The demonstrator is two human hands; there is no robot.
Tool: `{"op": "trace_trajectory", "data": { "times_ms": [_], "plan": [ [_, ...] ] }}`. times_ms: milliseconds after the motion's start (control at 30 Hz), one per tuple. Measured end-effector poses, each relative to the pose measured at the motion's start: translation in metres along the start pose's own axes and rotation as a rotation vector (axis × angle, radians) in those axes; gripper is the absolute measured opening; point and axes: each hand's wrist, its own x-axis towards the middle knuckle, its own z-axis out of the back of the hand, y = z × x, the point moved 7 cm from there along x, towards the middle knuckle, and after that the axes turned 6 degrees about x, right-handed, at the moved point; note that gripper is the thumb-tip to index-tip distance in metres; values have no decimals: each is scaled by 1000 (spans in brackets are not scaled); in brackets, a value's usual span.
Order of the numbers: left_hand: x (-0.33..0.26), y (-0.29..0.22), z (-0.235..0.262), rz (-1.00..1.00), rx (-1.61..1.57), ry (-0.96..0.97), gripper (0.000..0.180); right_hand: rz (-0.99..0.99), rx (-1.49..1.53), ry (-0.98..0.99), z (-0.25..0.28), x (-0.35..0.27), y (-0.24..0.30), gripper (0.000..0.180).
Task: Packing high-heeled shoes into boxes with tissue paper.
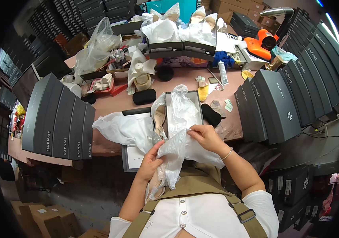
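My left hand (148,162) is closed around a pale, glittery shoe (157,181), partly hidden by white tissue paper (174,152). My right hand (208,139) pinches the upper edge of that tissue between thumb and fingers. Just beyond my left hand, a silver glittery pointed shoe (158,112) with a beige insole lies against the side of a shoebox (195,95). Crumpled white tissue fills this box. A second sheet of tissue paper (123,129) spreads to the left, over a dark-edged box part with a white inside (135,158).
Dark shoeboxes stand in rows at left (58,119) and right (274,103). Two open boxes (183,47) with glittery shoes sit at the back. Black pouches (144,96), a tape roll (142,82), a white tube (222,73) and an orange heat gun (261,43) surround the work area.
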Motion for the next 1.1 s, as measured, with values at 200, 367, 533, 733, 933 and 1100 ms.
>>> {"op": "trace_trajectory", "data": {
  "times_ms": [200,367,533,733,933,1100],
  "plan": [
    [4,3,23,-57,-72,-146,59,17,-199,152,5,-10,-6,19],
    [16,-19,35,-194,-78,-303,59,10,-135,38,9,6,16,17],
    [21,-10,14,-201,-56,-480,66,318,-280,25,-62,19,64,11],
    [5,3,-5,-30,-474,-161,64,465,-711,193,-109,-16,50,10],
    [34,-20,3,-84,214,-105,75,397,-776,147,-78,-51,81,56],
    [36,-12,0,-149,344,-97,76,-48,-1,133,-60,-51,22,38]
  ]
}}
